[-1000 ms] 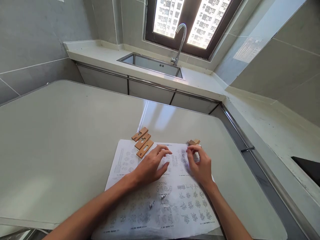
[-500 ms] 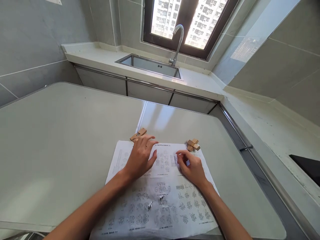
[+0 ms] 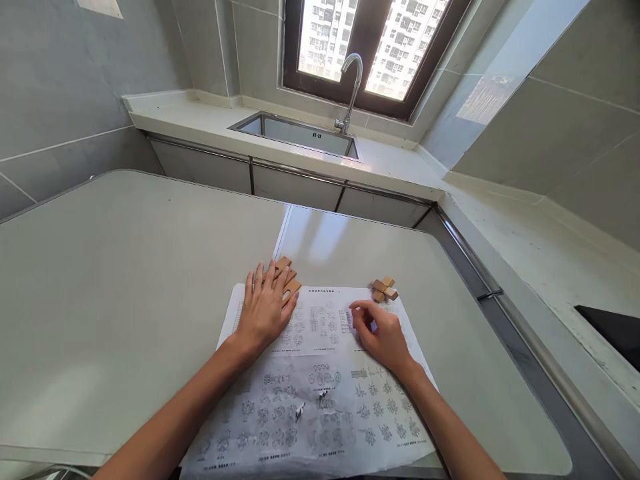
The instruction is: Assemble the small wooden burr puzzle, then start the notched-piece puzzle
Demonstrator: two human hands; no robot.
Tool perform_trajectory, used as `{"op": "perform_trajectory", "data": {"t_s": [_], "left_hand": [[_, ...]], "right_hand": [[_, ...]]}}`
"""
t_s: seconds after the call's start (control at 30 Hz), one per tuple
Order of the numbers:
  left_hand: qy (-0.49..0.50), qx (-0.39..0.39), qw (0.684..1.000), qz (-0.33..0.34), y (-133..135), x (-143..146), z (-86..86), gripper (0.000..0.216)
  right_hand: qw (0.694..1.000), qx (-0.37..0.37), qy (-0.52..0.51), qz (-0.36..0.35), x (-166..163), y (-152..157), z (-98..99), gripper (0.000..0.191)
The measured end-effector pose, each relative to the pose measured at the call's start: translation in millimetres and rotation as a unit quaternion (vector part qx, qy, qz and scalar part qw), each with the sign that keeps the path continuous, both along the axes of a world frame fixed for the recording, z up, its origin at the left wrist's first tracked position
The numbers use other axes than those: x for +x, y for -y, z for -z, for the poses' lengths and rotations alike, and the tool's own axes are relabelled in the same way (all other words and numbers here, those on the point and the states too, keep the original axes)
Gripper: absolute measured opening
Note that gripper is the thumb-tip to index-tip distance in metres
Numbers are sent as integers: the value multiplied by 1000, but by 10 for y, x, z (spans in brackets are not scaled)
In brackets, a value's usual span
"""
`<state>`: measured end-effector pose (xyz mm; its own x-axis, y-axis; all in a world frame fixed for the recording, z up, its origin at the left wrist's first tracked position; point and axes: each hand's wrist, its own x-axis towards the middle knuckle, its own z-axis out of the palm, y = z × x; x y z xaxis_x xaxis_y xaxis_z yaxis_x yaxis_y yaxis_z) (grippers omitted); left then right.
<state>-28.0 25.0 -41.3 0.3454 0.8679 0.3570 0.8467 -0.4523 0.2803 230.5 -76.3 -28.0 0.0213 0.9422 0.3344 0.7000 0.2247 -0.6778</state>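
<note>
My left hand (image 3: pixel 263 308) lies flat with its fingers spread, over flat wooden puzzle pieces (image 3: pixel 291 287) at the top left of a printed sheet (image 3: pixel 320 368). Its fingers cover part of these pieces, and notches show in the wood. My right hand (image 3: pixel 383 331) rests on the sheet's right side, fingers loosely curled with thumb and forefinger making a ring; nothing shows inside. Just beyond it sits a small cross-shaped wooden block puzzle (image 3: pixel 384 289) at the sheet's upper right corner. Rows of small line diagrams cover the creased paper.
The sheet lies on a pale table (image 3: pixel 125 287) with a seam (image 3: pixel 283 232) running across it. Past the far edge are a counter with a sink (image 3: pixel 300 135) and a faucet (image 3: pixel 354 93). A metal rail (image 3: pixel 530 347) runs along the right-hand counter.
My left hand has moved left and come down flat, its fingers spreading over the wooden pieces. More of those pieces now show beside it. My right hand stays nearly still.
</note>
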Motion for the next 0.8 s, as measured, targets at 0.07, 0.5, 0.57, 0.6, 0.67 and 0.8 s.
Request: {"op": "perform_trajectory", "data": {"t_s": [0.07,0.5,0.57,0.6,0.67,0.8], "left_hand": [[3,-2,1000,4,-5,-1,18,57],[19,-21,998,49,66,32,-49,56],[19,-27,997,64,86,45,-62,57],[18,-29,997,70,94,52,-67,57],[17,-34,996,81,107,63,-77,57],[32,-34,993,107,118,71,-126,59]], "right_hand": [[1000,-2,2,1,-2,1,4,21],[1000,-6,-1,-10,0,1,35,19],[1000,-5,1,-10,2,4,36,19],[1000,-4,2,-10,2,5,36,19],[1000,-3,4,-10,4,8,38,19],[1000,5,0,-18,11,6,51,18]]}}
